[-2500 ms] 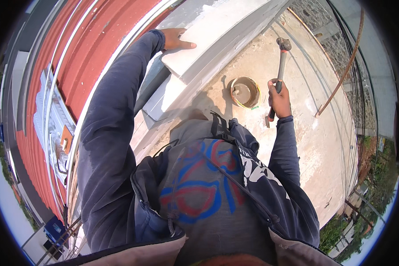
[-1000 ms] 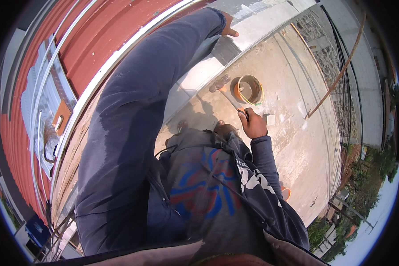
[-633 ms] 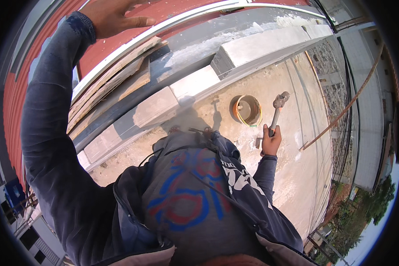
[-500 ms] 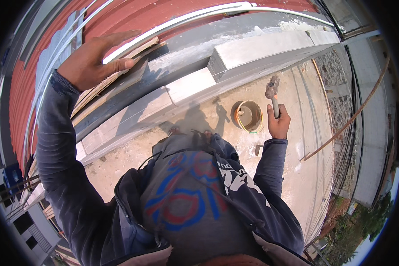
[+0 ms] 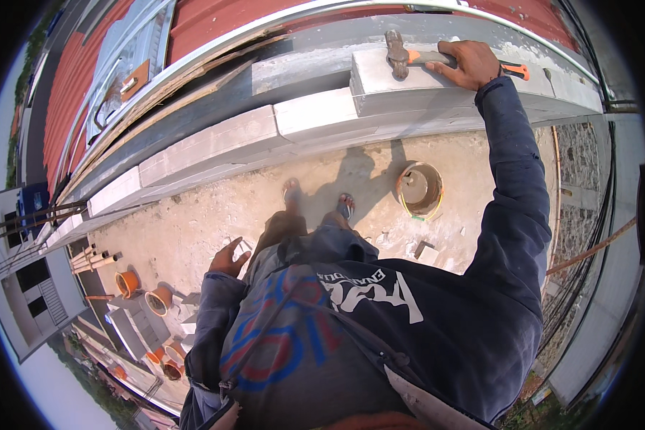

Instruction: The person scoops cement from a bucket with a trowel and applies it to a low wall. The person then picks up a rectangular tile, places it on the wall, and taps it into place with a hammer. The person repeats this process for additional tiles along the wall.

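Observation:
My right hand [image 5: 471,64] is closed round the handle of a hammer [image 5: 396,55] with a dark steel head and an orange and grey handle. The hammer is at the top of a raised light grey block [image 5: 437,84] on the wall; whether its head touches the block I cannot tell. Lower in the view, my left hand [image 5: 228,259] hangs beside my leg with its fingers apart and nothing in them. A lower course of blocks [image 5: 208,147] runs left from the raised one, with a step between them.
A bucket [image 5: 420,190] of grey mortar stands on the concrete floor by the wall. Wooden planks [image 5: 193,75] and a red metal roof [image 5: 229,21] lie beyond the wall. Orange buckets [image 5: 127,284] and loose blocks [image 5: 140,326] are behind at the left. Cables [image 5: 595,208] run along the right.
My right hand has carried the hammer from above the floor up to the wall top. My left hand has come down from over the planks to my side. The view has shifted.

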The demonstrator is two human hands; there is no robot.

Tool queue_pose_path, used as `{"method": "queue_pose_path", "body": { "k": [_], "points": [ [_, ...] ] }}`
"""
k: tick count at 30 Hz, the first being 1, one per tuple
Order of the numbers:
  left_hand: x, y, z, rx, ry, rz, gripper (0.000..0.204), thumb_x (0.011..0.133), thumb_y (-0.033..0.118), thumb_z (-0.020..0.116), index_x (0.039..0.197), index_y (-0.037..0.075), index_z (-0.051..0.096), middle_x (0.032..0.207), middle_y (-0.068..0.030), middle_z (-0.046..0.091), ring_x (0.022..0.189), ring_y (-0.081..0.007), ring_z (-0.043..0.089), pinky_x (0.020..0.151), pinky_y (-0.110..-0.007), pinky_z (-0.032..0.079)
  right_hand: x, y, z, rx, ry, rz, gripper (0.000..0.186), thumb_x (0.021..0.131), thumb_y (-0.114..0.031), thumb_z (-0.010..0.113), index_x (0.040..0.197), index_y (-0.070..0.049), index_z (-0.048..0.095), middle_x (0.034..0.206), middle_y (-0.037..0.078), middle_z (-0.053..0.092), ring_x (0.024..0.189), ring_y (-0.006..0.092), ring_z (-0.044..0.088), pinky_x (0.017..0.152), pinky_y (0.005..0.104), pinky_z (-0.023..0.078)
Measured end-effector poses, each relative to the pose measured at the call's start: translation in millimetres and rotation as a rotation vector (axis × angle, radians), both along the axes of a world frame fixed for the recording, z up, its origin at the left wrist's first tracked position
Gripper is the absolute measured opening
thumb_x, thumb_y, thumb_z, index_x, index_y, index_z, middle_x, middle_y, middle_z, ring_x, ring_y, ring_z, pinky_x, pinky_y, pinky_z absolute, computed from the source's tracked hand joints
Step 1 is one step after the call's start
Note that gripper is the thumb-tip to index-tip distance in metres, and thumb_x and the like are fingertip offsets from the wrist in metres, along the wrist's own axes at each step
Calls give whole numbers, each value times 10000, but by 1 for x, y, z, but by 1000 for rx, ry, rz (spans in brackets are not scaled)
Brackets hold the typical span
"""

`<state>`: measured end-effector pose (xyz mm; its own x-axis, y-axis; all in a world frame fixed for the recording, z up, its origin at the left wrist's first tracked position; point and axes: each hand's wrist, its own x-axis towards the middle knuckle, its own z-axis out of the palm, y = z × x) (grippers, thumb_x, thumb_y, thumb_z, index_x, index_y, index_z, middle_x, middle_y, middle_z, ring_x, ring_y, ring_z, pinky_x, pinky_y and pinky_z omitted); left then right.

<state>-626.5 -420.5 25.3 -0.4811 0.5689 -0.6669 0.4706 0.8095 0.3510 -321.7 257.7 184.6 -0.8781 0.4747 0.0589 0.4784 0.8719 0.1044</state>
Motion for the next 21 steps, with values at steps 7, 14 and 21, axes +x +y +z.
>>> {"method": "queue_pose_path", "body": {
  "k": [7,14,21],
  "points": [
    [54,-230,-120,-53,-229,424,616,892,353,791,1408,69,612,1219,-175,744,1243,-270,670,1049,-382,519,25,-7,5,173,415,174,370,956,-428,722,998,-61,727,965,130,689,941,316,638,851,424,492],
    [14,-209,-214,-208,-350,-27,354,888,277,736,1203,116,741,1162,-175,756,1170,-330,693,995,-418,536,113,-155,-142,-278,1270,-602,248,1060,-214,633,1018,21,699,909,84,713,870,146,646,840,295,514],
    [-9,-32,-249,-141,-130,-453,330,901,438,693,843,117,747,972,-169,756,982,-354,714,927,-483,543,169,-442,-294,-1281,-18,-794,345,953,-293,735,1223,-83,694,1084,170,724,985,274,710,871,396,563]
  ]
}}
